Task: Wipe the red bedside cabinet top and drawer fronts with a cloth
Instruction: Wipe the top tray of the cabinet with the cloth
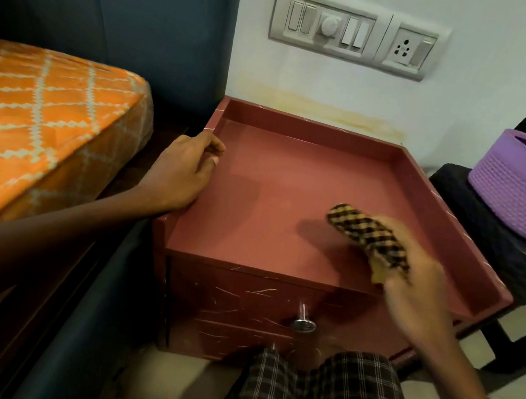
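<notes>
The red bedside cabinet [277, 181] stands against the wall, its flat top ringed by a low raised rim. My left hand [181, 172] grips the left rim, fingers curled over its edge. My right hand [411, 285] holds a yellow-and-black checked cloth [367, 236] over the right front part of the top; the hand is blurred. The scratched upper drawer front [241, 300] carries a chrome knob [304, 323]. A second drawer front below is partly hidden by my knee.
A bed with an orange patterned sheet [31, 122] lies left of the cabinet, a dark blue headboard [128, 14] behind it. On the right, a black chair [490, 242] holds a purple basket [523, 190]. A switch panel [354, 30] is on the wall above.
</notes>
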`<state>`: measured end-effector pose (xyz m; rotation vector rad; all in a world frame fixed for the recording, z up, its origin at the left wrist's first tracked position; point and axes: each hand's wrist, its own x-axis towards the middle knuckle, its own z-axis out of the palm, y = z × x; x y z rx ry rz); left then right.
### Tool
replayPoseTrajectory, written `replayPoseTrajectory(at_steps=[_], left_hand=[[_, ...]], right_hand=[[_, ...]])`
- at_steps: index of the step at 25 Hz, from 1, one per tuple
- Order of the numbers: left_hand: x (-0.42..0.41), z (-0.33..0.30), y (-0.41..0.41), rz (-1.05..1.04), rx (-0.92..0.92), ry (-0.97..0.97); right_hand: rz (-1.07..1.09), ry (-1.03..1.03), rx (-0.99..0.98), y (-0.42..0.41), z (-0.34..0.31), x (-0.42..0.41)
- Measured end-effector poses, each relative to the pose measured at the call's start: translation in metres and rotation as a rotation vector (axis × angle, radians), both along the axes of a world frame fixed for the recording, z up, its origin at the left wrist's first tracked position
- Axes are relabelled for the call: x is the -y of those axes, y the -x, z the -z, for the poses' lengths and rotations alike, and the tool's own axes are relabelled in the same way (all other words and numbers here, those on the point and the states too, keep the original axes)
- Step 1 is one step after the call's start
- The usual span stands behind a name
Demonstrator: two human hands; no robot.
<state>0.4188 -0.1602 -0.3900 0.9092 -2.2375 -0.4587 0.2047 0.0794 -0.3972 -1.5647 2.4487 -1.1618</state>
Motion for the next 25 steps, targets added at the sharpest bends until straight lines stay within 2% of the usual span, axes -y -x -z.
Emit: replayPoseTrajectory(at_steps=[2,3,6,11,14,16,17,18,20,21,22,25], left_hand=[[0.0,0.0,0.002,0.006,0.0,0.004],[0.0,0.0,0.001,0.005,0.003,0.013],[0.002,0.0,0.002,0.009,0.001,0.027],[0.003,0.002,0.003,-0.001,0.003,0.012],[0.004,0.001,0.001,0.002,-0.006,-0.003],[0.003,0.0,0.001,-0.006,-0.009,-0.008],[0.003,0.0,0.0,-0.009,-0.011,-0.011],[0.002,0.0,0.0,-0.009,-0.014,-0.014],[0.0,0.0,0.0,-0.01,-0.026,-0.022],[0.0,-0.001,-0.001,-0.015,-0.027,-0.027],[-0.001,-0.002,-0.001,-0.02,-0.025,-0.034],[-0.003,-0.002,0.0,-0.024,-0.017,-0.041]], right_hand=[[0.177,-0.067,-0.157,0.003,0.011,-0.001],[0.186,-0.099,-0.223,-0.007,0.021,0.002],[0.147,-0.106,-0.19,-0.061,0.035,0.021],[-0.02,-0.095,-0.15,-0.13,0.035,0.048],[-0.25,-0.062,-0.081,-0.154,0.025,0.049],[-0.46,-0.024,0.034,-0.154,0.012,0.042],[-0.524,0.001,0.154,-0.147,0.004,0.039],[-0.531,0.025,0.32,-0.135,-0.007,0.04],[-0.403,0.091,0.648,-0.093,-0.026,0.048],[-0.321,0.092,0.731,-0.067,-0.03,0.057],[-0.245,0.048,0.704,-0.042,-0.034,0.067],[0.008,-0.276,0.211,-0.004,-0.021,0.077]])
